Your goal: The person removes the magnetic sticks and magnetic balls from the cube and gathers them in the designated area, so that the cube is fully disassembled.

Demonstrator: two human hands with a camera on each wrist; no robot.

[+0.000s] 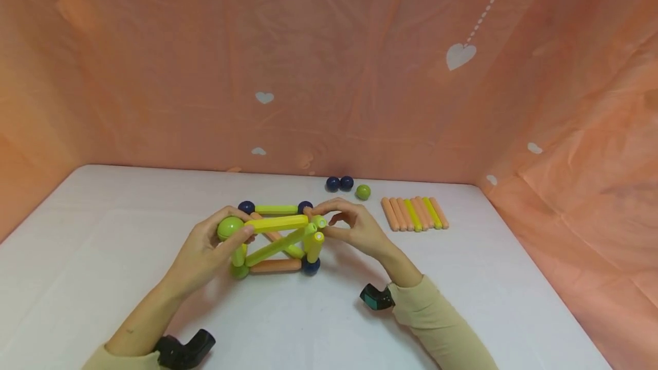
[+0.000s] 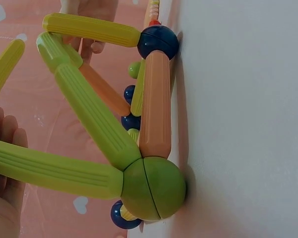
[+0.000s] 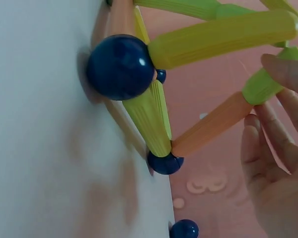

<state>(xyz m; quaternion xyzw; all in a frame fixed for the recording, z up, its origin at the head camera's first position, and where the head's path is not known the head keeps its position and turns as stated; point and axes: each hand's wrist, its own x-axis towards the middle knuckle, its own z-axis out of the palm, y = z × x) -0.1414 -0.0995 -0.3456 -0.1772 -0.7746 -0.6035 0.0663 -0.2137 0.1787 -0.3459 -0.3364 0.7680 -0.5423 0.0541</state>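
Note:
A frame of sticks and balls stands on the table, with green ball (image 2: 154,188) and dark blue ball (image 3: 120,67) at its near base corners. My left hand (image 1: 205,253) grips a raised green ball (image 1: 230,228) at the upper left, its thumb by the end of a yellow stick (image 1: 277,223). With its fingertips, my right hand (image 1: 362,230) pinches a light green piece (image 3: 262,87) at the upper right, where several sticks come together. An orange stick (image 3: 213,124) slopes down from that piece to a rear blue ball (image 3: 165,162).
Behind the frame lie two dark blue balls (image 1: 340,183) and a green ball (image 1: 362,192). A row of orange and yellow sticks (image 1: 414,213) lies to the right on the white table (image 1: 128,216). Orange cloth (image 1: 334,73) hangs behind. Black devices (image 1: 186,349) sit at both wrists.

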